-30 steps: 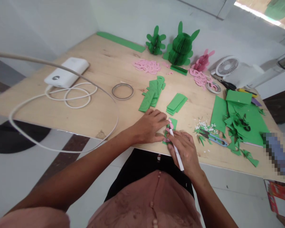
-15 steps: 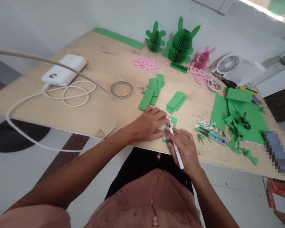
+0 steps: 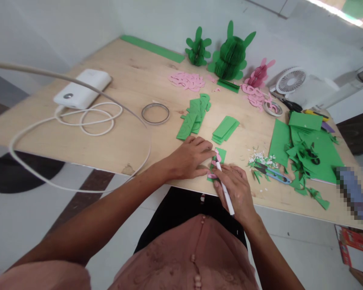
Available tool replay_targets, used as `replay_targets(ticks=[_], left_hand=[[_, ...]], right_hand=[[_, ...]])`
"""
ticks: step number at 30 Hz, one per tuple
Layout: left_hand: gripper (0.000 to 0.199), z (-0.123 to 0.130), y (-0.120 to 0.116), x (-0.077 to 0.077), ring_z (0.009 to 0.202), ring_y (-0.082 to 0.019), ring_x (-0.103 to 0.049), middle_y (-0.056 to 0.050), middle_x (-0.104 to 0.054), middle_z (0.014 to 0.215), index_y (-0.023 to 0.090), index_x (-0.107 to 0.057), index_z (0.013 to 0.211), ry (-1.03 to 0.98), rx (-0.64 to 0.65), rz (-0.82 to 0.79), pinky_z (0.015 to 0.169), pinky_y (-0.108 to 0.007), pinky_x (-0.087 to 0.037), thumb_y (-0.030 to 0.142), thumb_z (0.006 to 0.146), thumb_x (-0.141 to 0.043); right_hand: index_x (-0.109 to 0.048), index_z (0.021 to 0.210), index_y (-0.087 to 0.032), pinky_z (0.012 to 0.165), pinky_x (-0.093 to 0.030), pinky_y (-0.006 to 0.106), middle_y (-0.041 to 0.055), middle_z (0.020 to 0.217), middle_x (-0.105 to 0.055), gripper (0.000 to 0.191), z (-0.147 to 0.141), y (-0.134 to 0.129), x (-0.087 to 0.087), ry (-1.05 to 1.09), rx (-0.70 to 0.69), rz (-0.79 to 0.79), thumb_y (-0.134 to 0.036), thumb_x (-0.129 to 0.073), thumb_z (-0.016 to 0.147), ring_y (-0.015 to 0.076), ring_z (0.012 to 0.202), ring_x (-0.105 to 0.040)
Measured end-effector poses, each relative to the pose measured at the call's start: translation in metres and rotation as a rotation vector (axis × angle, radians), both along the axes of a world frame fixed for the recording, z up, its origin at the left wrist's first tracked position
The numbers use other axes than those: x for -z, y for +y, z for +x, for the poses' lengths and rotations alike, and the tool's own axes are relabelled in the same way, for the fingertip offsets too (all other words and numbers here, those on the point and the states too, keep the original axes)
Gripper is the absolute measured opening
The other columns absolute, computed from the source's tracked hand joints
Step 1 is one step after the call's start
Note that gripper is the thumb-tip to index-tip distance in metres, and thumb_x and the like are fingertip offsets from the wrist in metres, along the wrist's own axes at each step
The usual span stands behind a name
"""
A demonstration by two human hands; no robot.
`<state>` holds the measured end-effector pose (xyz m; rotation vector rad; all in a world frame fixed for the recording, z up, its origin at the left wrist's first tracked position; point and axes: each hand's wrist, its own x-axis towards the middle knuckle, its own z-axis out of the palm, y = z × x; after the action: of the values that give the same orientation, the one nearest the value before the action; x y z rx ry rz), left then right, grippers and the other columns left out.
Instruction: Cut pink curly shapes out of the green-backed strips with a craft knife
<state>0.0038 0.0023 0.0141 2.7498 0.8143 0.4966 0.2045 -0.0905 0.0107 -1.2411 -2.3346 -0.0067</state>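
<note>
A white pen [image 3: 226, 196] is gripped in my right hand [image 3: 236, 186], its dark tip resting at a pink paper cutout [image 3: 218, 156]. That cutout lies on a small green paper strip [image 3: 222, 152] near the table's front edge. My left hand [image 3: 191, 159] rests flat beside it, fingers apart, with fingertips pressing on the cutout and the strip. Just beyond lie a stack of plain green strips [image 3: 225, 129] and a fanned pile of green strips with drawn outlines [image 3: 191, 117]. My fingers cover part of the cutout.
Blue-handled thread snips [image 3: 274, 174] lie by white paper bits at right, with green scraps [image 3: 302, 157] beyond. Green paper rabbits [image 3: 230, 56], pink trimmings [image 3: 186, 81] and a small fan [image 3: 290, 80] stand along the back. A white power bank [image 3: 81, 88] with a looping cable is at left.
Both hands and the pen stay almost exactly where they were. The whole view has shifted very slightly.
</note>
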Motion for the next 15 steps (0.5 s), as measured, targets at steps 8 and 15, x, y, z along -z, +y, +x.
replay_targets(ticks=[8, 15], left_hand=[[0.041, 0.0, 0.0, 0.0016, 0.116, -0.029, -0.045, -0.011, -0.057, 0.121, 0.021, -0.057, 0.123, -0.009, 0.002, -0.002, 0.098, -0.042, -0.032, 0.04, 0.087, -0.059], [0.041, 0.0003, -0.0004, 0.0014, 0.116, -0.029, -0.045, -0.01, -0.057, 0.12, 0.022, -0.058, 0.122, -0.015, -0.001, -0.005, 0.097, -0.043, -0.032, 0.04, 0.086, -0.06]], right_hand=[[-0.056, 0.125, -0.022, 0.102, -0.04, 0.042, 0.0085, 0.121, -0.069, 0.035, 0.0, -0.0004, 0.0003, 0.003, 0.0, -0.001, -0.012, -0.051, 0.091, 0.0215, 0.116, -0.062], [-0.057, 0.125, -0.022, 0.102, -0.04, 0.042, 0.008, 0.121, -0.069, 0.035, -0.0003, -0.0007, -0.0001, 0.006, 0.009, -0.006, -0.013, -0.051, 0.092, 0.0211, 0.117, -0.062]])
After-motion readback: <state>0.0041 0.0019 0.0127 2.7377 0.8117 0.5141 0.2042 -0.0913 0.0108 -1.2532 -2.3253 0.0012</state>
